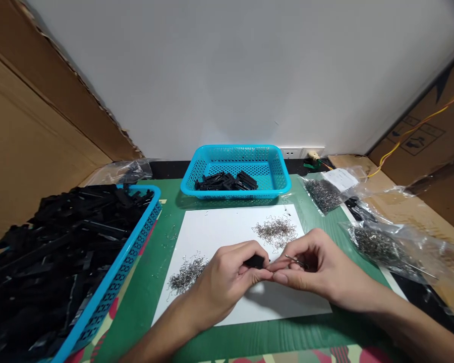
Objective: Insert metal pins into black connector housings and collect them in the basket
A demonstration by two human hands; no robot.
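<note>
My left hand (236, 272) is closed around a small black plastic part (256, 261), mostly hidden by the fingers. My right hand (310, 267) is closed too, with a thin metal rod-like piece (293, 260) lying across its curled fingers; its full shape is hidden. The fingertips of both hands meet at the black part, above a white sheet (219, 227). To the left of my left hand lies a pile of small bent wire pieces (188, 275). Another pile of bent wires (276, 231) sits just beyond my right hand.
A blue basket (189, 189) at the back holds several black plastic parts (227, 181). The larger blue basket (109, 272) at left is heaped with black parts (71, 227). Clear bags of wire pieces (323, 194) (378, 244) lie at right. Cardboard (41, 111) walls the left side.
</note>
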